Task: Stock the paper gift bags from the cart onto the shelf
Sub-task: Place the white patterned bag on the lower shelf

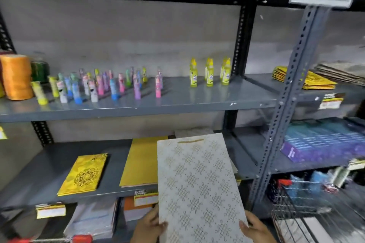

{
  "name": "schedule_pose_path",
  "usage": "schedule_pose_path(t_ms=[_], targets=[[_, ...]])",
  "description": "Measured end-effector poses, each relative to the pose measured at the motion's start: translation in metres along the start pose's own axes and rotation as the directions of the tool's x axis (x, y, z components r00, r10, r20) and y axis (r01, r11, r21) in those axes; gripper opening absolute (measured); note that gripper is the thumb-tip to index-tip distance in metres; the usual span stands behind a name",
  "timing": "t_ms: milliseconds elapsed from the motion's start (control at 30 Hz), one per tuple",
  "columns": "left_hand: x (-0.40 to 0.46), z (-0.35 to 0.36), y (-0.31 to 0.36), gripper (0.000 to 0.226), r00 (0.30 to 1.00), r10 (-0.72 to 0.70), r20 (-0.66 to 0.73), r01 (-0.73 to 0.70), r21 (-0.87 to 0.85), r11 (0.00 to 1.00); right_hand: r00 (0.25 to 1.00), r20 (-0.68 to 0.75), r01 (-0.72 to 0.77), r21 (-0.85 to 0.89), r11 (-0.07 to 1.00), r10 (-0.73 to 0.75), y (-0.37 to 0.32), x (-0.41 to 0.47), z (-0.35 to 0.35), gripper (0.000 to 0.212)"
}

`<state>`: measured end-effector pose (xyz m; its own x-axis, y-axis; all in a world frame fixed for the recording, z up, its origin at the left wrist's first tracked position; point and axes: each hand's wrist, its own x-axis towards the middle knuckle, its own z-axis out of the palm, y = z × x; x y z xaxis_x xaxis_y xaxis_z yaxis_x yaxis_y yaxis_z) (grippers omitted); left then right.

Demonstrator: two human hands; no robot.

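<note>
Two hands hold one flat white gift bag (199,189) by its lower corners: the left hand (150,227) pinches the bottom left edge with the thumb on the printed face, and the right hand (255,227) does the same at the bottom right edge. Both are closed on the paper, not spread wide. The bag is folded flat, patterned with gold knot motifs, and carries a gold cord handle (190,141) at its top edge. It is raised in front of the lower shelf (35,183), tilted slightly so its top leans right, and it partly covers a plain yellow bag stack (141,163) lying there. A yellow mandala-print bag (84,174) lies further left on the same shelf, apart from the stack. It is likely very light and fairly stiff across its face, yet thin enough to bow or crease if gripped hard or held by one corner, so a hold on both side edges suits it; the smooth paper could slip between dry fingers. Both wrists come up from the bottom of the frame, palms turned toward each other, forearms mostly out of view. The wire cart (308,209) stands to the lower right, beside the shelf upright (284,104), with its contents too blurred to make out.
</note>
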<state>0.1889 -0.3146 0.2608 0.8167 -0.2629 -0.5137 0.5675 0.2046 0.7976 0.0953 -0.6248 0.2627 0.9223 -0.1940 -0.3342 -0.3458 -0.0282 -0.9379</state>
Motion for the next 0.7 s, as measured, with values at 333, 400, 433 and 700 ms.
schedule_pose_path(t_ms=[333,400,433,700], targets=[[0.123,0.092,0.084,0.022,0.994,0.046,-0.101,-0.009,0.344,0.939,0.999,-0.048,0.028,0.150,0.988,-0.021,-0.074,0.183,-0.064,0.025],[0.147,0.098,0.090,0.033,0.990,0.097,-0.101,-0.055,0.353,0.934,0.998,-0.047,0.045,0.131,0.990,-0.039,-0.088,0.214,-0.067,0.023],[0.160,0.102,0.091,0.037,0.985,0.133,-0.107,-0.087,0.358,0.930,0.997,-0.065,0.043,0.116,0.992,-0.036,-0.093,0.231,-0.069,0.022],[0.220,0.120,0.086,0.037,0.930,0.239,-0.278,-0.035,0.583,0.812,0.977,-0.213,-0.019,-0.212,0.977,-0.027,-0.093,0.309,-0.056,0.039]])
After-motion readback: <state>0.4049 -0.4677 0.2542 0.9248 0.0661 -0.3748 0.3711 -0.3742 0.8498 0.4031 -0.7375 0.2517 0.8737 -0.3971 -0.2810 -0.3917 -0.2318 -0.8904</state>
